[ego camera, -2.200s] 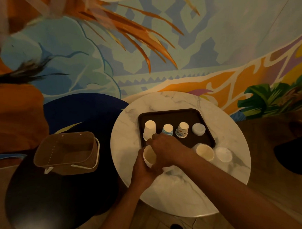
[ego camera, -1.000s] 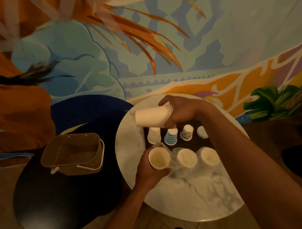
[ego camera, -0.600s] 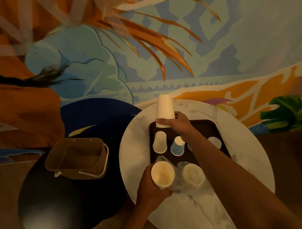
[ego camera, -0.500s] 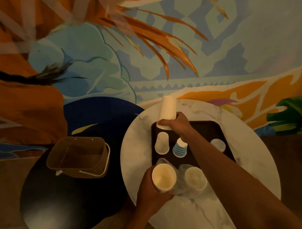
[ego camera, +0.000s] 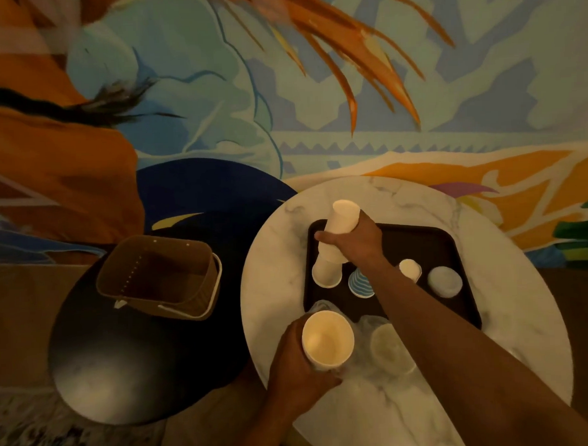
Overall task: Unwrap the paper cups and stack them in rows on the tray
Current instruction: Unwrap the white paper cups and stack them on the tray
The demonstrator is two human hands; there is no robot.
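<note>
My right hand [ego camera: 355, 240] grips an inverted stack of plain white cups [ego camera: 340, 223] and holds it on top of the white cup pile [ego camera: 326, 275] at the left of the dark tray [ego camera: 430, 248]. Beside that pile stand a blue striped cup stack [ego camera: 360, 283], a small patterned cup [ego camera: 409, 269] and a pale round cup stack [ego camera: 444, 281]. My left hand [ego camera: 296, 369] holds an upright stack of cups [ego camera: 327, 340], mouth up, at the table's near left. Clear plastic wrap [ego camera: 366, 323] clings around it and around a second wrapped stack [ego camera: 388, 348].
The tray lies on a round white marble table [ego camera: 523, 341]. To the left, a brown basket with a white handle [ego camera: 161, 277] sits on a round black table [ego camera: 124, 369]. A painted mural wall rises behind both tables.
My right hand pulled a stack of white cups from the wrap, turned it upside down and lowered it onto the left pile on the tray. My left hand kept holding the wrapped stack.
</note>
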